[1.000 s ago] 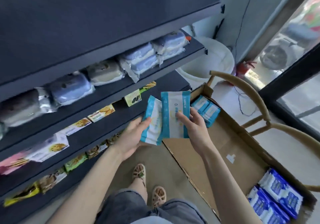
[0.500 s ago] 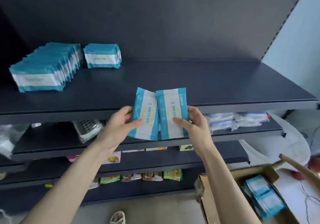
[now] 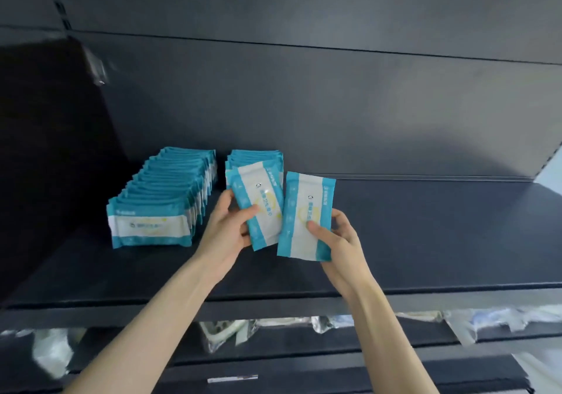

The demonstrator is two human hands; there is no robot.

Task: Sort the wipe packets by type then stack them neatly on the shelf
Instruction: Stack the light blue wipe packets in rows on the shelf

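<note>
My left hand (image 3: 226,229) grips a teal-and-white wipe packet (image 3: 258,203), tilted, just in front of a short row of the same packets (image 3: 255,157) at the back of the dark shelf (image 3: 425,235). My right hand (image 3: 337,235) holds a second matching packet (image 3: 307,214) upright beside the first, above the shelf surface. A long row of several identical packets (image 3: 161,199) stands on edge at the shelf's left, running from front to back.
A dark side panel (image 3: 45,150) closes the shelf on the left and a dark back wall (image 3: 334,104) stands behind. The shelf below holds clear plastic-wrapped goods (image 3: 231,331). Bare shelf surface stretches right of the packets.
Both hands have risen from the cardboard box to the top shelf with a packet each. The view has tilted up; the box and floor are out of sight.
</note>
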